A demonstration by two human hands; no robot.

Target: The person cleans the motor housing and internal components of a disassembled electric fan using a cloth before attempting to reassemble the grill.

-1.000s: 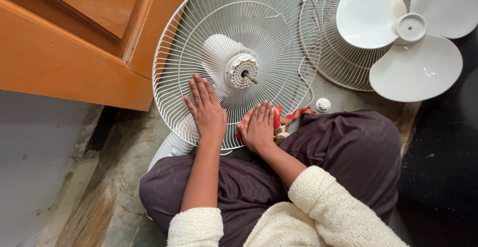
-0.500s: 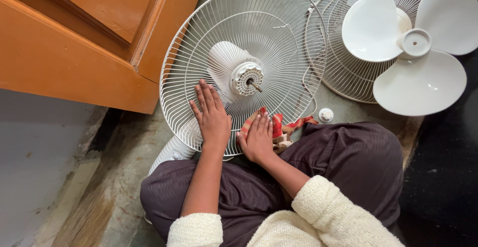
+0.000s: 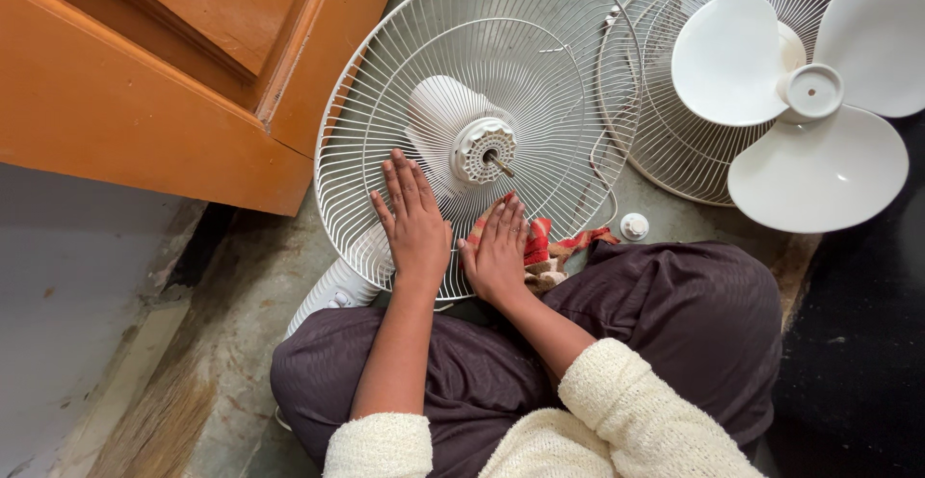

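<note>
Head view looks straight down at a person who sits on a grey stone floor with a white fan between the knees. The rear grille of the fan, a round cage of white wire, faces up, and in its middle stands the motor hub with a thin metal shaft. The left hand lies flat on the wires at the lower edge of this grille, fingers stretched and a little apart; it holds nothing. The right hand is just beside it, also flat with the fingers long, and it presses on a red patterned cloth which lies on the lower rim of the grille. Below the left hand the white fan base shows near the dark trousers. To the right, the second grille lies on the floor, touching the first, and the white three-blade propeller rests on top of it. A small white round cap sits on the floor between the cloth and the second grille. An orange wooden door fills the upper left.
</note>
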